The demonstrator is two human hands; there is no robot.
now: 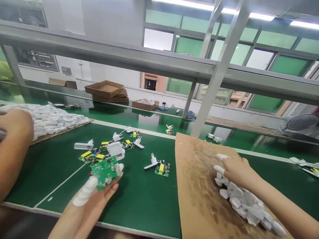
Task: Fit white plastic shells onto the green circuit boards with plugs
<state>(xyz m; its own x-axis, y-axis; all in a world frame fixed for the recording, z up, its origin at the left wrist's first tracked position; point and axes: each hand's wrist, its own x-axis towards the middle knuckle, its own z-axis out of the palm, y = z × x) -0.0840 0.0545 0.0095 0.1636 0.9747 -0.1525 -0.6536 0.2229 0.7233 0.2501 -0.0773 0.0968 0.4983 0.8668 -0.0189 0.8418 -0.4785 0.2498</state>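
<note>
circuit board [106, 171] partly hides the left hand [101, 196]

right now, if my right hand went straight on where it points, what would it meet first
Probably the cardboard, which lies beneath and ahead of the right hand; whether they touch is unclear.

We have a glossy green surface [149, 205] before us. Straight ahead, at twelve o'clock, we see a circuit board [162, 168] beside a white plug piece [152, 162]. We find clustered boards [101, 156] at eleven, a cardboard sheet [191, 199] at one, and another board [311, 170] at two.
</note>
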